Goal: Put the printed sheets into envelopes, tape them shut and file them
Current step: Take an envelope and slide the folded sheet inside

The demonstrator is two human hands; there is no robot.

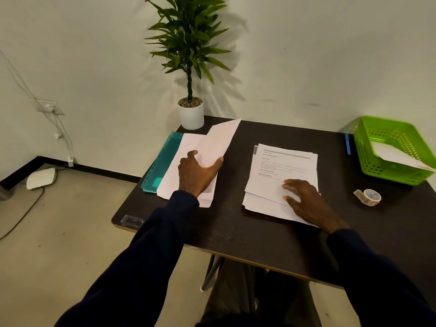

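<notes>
A stack of white envelopes point(188, 147) lies at the left of the dark table point(236, 232). My left hand point(197, 174) grips the top envelope point(220, 140), lifted and tilted toward the wall. To the right lies a pile of printed sheets point(280, 166). My right hand point(306, 199) rests flat on the near corner of that pile, fingers spread. A roll of clear tape point(369, 197) sits right of the sheets. A green plastic basket point(391, 149) at the far right holds a white envelope point(401, 156).
A teal plastic folder point(160, 161) pokes out from under the envelope stack at the table's left edge. A potted plant point(191, 112) stands at the back edge. A blue pen point(347, 143) lies beside the basket. Cables and a white device lie on the floor at left.
</notes>
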